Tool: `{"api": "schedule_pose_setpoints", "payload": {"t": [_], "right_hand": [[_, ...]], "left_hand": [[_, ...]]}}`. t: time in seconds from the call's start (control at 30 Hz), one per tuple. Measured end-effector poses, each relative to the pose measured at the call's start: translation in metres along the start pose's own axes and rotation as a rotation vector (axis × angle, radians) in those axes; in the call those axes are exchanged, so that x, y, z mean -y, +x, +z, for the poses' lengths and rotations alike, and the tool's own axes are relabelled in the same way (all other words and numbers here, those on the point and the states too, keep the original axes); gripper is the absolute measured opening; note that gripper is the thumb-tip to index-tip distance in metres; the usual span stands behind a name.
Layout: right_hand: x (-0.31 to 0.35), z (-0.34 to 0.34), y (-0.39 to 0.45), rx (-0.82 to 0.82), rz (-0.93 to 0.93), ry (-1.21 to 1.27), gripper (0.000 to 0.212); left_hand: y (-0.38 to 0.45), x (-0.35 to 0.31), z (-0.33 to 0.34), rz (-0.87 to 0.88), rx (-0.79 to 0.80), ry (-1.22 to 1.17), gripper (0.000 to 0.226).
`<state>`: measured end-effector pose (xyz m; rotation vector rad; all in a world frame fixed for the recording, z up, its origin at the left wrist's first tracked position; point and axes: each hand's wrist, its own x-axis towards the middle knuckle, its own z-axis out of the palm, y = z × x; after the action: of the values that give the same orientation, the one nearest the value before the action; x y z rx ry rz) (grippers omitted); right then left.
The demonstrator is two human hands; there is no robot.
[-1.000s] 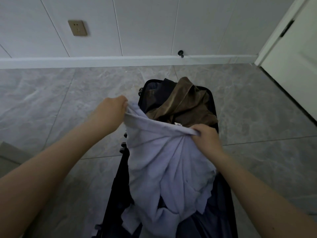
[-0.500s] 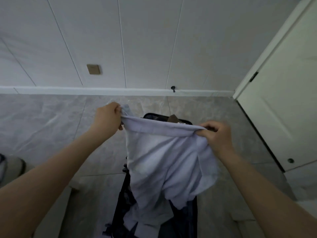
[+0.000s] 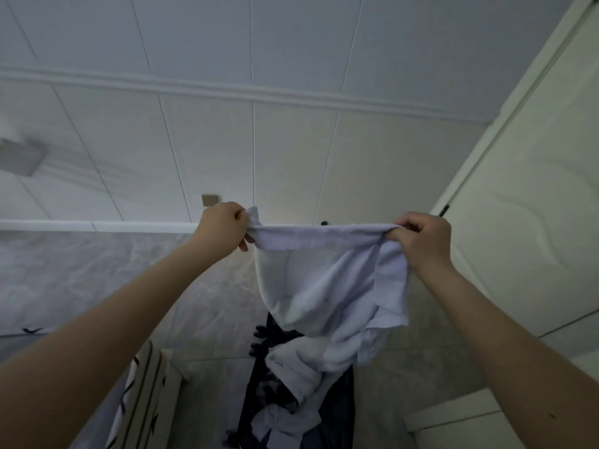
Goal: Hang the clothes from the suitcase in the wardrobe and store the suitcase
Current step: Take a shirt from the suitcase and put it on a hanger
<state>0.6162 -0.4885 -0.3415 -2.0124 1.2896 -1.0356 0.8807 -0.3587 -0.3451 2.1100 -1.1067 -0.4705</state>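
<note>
A pale lilac shirt (image 3: 324, 286) hangs stretched between both hands, well above the floor. My left hand (image 3: 223, 231) grips its top edge at the left corner. Its right corner is bunched in my right hand (image 3: 421, 241). The shirt's lower part trails down into the dark open suitcase (image 3: 337, 413), which lies on the floor below and is mostly hidden by the cloth. More pale fabric (image 3: 285, 419) lies crumpled inside the suitcase.
A white panelled wall (image 3: 259, 140) with a baseboard (image 3: 97, 225) faces me. A white door (image 3: 534, 205) stands at the right. A striped piece of bedding or furniture (image 3: 142, 393) sits at the lower left on the grey tiled floor (image 3: 97, 280).
Both hands have lifted the shirt higher and pulled its top edge taut. The view has tilted up, so the brown garment in the suitcase is out of sight.
</note>
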Motion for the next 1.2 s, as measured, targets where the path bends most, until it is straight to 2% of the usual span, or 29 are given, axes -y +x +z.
{"api": "schedule_pose_setpoints", "payload": {"t": [0.17,0.3,0.4,0.47,0.5,0.57,0.63,0.67,0.73,0.8,0.87,0.93,1.0,1.07,1.13,1.2], "right_hand": [[0.102,-0.067,0.000,-0.107,-0.025,-0.084,0.006],[0.169,-0.111,-0.020,-0.168,-0.053,-0.232,0.010],[0.210,-0.134,-0.044,-0.178,-0.077,-0.361,0.015],[0.237,-0.150,-0.062,-0.252,-0.088,-0.437,0.017],[0.253,-0.159,-0.072,-0.297,-0.091,-0.448,0.018],[0.280,-0.175,-0.088,-0.359,-0.092,-0.401,0.019],[0.308,-0.192,-0.105,-0.360,-0.095,-0.298,0.020],[0.322,-0.198,-0.115,-0.340,-0.094,-0.242,0.021],[0.348,-0.214,-0.139,-0.291,-0.111,-0.153,0.025],[0.370,-0.228,-0.163,-0.220,-0.134,-0.062,0.029],[0.390,-0.247,-0.193,-0.186,-0.150,0.008,0.034],[0.405,-0.268,-0.223,-0.173,-0.151,0.081,0.038],[0.418,-0.293,-0.258,-0.155,-0.142,0.169,0.037],[0.429,-0.313,-0.293,-0.107,-0.143,0.281,0.032],[0.441,-0.335,-0.327,-0.043,-0.174,0.395,0.025],[0.451,-0.356,-0.354,0.002,-0.207,0.485,0.025]], "left_hand": [[-0.026,-0.056,-0.084,0.105,-0.015,-0.048,0.027],[-0.048,-0.085,-0.141,0.207,-0.019,-0.075,0.024],[-0.074,-0.099,-0.175,0.274,-0.015,-0.252,0.023],[-0.097,-0.110,-0.198,0.328,0.040,-0.423,0.021],[-0.112,-0.115,-0.211,0.361,0.123,-0.500,0.019],[-0.139,-0.124,-0.230,0.396,0.452,-0.566,0.019],[-0.166,-0.133,-0.248,0.390,0.824,-0.461,0.021],[-0.179,-0.138,-0.255,0.419,0.956,-0.384,0.018],[-0.203,-0.151,-0.270,0.501,1.084,-0.311,0.028],[-0.222,-0.166,-0.279,0.571,1.062,-0.360,0.047],[-0.244,-0.187,-0.284,0.637,0.831,-0.545,0.053],[-0.263,-0.210,-0.284,0.691,0.541,-0.797,0.036],[-0.291,-0.236,-0.282,0.733,0.375,-0.914,0.015],[-0.324,-0.261,-0.279,0.772,0.391,-0.904,0.015],[-0.368,-0.284,-0.271,0.842,0.537,-0.833,0.024],[-0.411,-0.301,-0.261,0.899,0.666,-0.713,0.019]]}}
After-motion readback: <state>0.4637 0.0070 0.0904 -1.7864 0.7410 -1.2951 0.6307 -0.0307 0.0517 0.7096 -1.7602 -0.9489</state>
